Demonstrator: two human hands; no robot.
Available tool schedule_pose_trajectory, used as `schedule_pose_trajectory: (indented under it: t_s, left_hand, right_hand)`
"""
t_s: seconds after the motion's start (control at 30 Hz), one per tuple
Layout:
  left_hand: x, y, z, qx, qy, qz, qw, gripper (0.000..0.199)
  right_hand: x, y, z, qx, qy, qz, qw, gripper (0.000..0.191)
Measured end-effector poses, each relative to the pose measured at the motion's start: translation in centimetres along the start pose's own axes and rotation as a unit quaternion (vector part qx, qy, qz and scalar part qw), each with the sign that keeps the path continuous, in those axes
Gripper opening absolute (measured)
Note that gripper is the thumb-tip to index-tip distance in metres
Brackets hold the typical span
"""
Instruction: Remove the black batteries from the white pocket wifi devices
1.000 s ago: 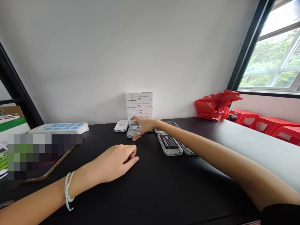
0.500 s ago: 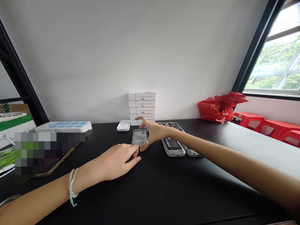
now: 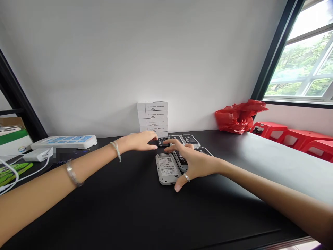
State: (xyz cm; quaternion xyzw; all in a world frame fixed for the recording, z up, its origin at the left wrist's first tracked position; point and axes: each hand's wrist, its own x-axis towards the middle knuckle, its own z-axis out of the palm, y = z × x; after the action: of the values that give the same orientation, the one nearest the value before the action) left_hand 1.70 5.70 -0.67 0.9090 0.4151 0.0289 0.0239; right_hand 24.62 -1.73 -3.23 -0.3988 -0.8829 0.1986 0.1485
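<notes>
An open white device shell (image 3: 168, 170) with a printed label inside lies on the black table, its battery bay without a battery. My right hand (image 3: 191, 159) hovers over its right edge, thumb and fingers apart, partly hiding the device beside it. Farther back, my left hand (image 3: 142, 140) reaches beside a black battery (image 3: 161, 141), thumb and fingers apart. Devices with black batteries fitted, one of them at the back right (image 3: 190, 139), lie behind and to the right of my right hand.
Stacked white boxes (image 3: 153, 118) stand against the wall. A white power strip (image 3: 65, 141), cables and a white adapter (image 3: 39, 154) are at the left. A red plastic bag (image 3: 235, 118) lies at the back right, near red stools (image 3: 299, 137).
The empty shell now lies nearer to me. My left hand has moved back towards the boxes, and my right hand has come nearer and to the right. The view has shifted slightly.
</notes>
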Motion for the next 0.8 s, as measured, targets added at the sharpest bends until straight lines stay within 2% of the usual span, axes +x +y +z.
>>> schedule_pose_trajectory:
  t_s: [0.13, 0.3, 0.43, 0.6, 0.7, 0.8]
  left_hand:
    - [3.6, -1.2, 0.1, -0.017, -0.018, 0.001, 1.000, 0.065]
    - [5.0, -1.7, 0.4, -0.034, -0.017, 0.016, 0.999, 0.065]
    - [5.1, -1.3, 1.0, -0.032, -0.001, 0.013, 0.999, 0.062]
    - [4.6, -0.3, 1.3, -0.011, 0.041, -0.021, 0.999, 0.066]
    - [3.4, 0.5, 0.4, 0.030, 0.074, -0.040, 0.996, 0.065]
    - [1.6, 1.2, -0.9, 0.122, 0.135, -0.046, 0.982, 0.062]
  right_hand:
    - [-0.3, -0.1, -0.3, -0.011, -0.003, 0.002, 1.000, 0.105]
    - [-0.4, 0.0, -0.1, -0.016, 0.005, -0.013, 1.000, 0.099]
    - [-0.4, -0.2, 0.1, -0.020, 0.001, -0.012, 1.000, 0.099]
    - [-0.5, -0.3, 0.0, -0.023, 0.004, -0.010, 1.000, 0.099]
    - [-0.5, -0.3, 0.1, -0.029, 0.006, 0.010, 1.000, 0.104]
    - [-0.5, -0.3, 0.2, -0.026, 0.009, 0.036, 0.999, 0.109]
